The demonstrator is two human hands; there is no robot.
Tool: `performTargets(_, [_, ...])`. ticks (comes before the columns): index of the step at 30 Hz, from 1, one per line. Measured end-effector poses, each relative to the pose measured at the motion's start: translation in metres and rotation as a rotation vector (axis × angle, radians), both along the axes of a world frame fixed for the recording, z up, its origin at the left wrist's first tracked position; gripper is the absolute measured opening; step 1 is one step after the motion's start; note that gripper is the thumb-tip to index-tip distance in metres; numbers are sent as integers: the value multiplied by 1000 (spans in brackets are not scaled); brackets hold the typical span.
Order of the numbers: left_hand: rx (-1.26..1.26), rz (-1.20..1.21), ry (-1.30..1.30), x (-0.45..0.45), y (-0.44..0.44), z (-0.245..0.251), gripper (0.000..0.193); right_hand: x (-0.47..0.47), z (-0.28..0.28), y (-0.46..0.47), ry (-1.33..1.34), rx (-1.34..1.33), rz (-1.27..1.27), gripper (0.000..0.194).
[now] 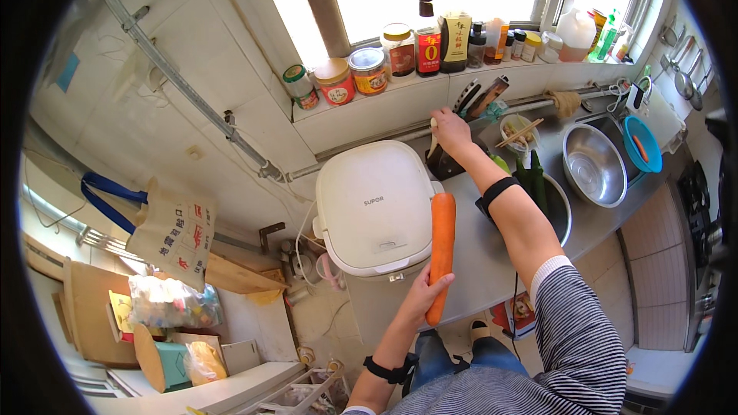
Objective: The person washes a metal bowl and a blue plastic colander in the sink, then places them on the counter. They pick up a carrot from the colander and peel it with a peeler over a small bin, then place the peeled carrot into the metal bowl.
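Note:
A large orange carrot (443, 248) is held upright near its lower end by my left hand (424, 297), in front of the white rice cooker (372, 196). My right hand (450, 129) reaches to the back of the counter and grips a pale handle (433, 124) at a dark knife block (447, 164); the rest of that tool is partly hidden. Beside this hand stand a black-handled knife (468, 95) and a cleaver-like blade (487, 97). Green peppers (536, 181) lie in a metal bowl (568, 213), partly behind my right forearm.
A steel basin (595, 164) and a blue colander (641, 144) holding another carrot stand by the sink at the right. Chopsticks rest on a small food bowl (519, 132). Bottles and jars (398, 52) line the windowsill. A cloth bag (179, 225) hangs at the left.

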State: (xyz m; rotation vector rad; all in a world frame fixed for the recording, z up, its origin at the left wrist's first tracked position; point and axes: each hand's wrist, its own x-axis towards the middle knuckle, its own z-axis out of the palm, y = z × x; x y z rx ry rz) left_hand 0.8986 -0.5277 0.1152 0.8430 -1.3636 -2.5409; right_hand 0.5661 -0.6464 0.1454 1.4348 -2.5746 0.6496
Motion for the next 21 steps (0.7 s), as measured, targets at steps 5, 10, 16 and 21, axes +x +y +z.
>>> performTargets(5, [12, -45, -6, 5, -14, -6, 50, -11, 2, -4, 151, -106, 96, 20])
performTargets(10, [17, -59, 8, -4, -15, -3, 48, -8, 4, 1, 107, -66, 130, 16])
performTargets(16, [26, -106, 39, -7, -10, -9, 46, -25, 21, -3, -50, -165, 166, 22])
performTargets(21, [44, -88, 32, 1, -6, -13, 42, -23, 70, 5, 44, -270, 143, 26])
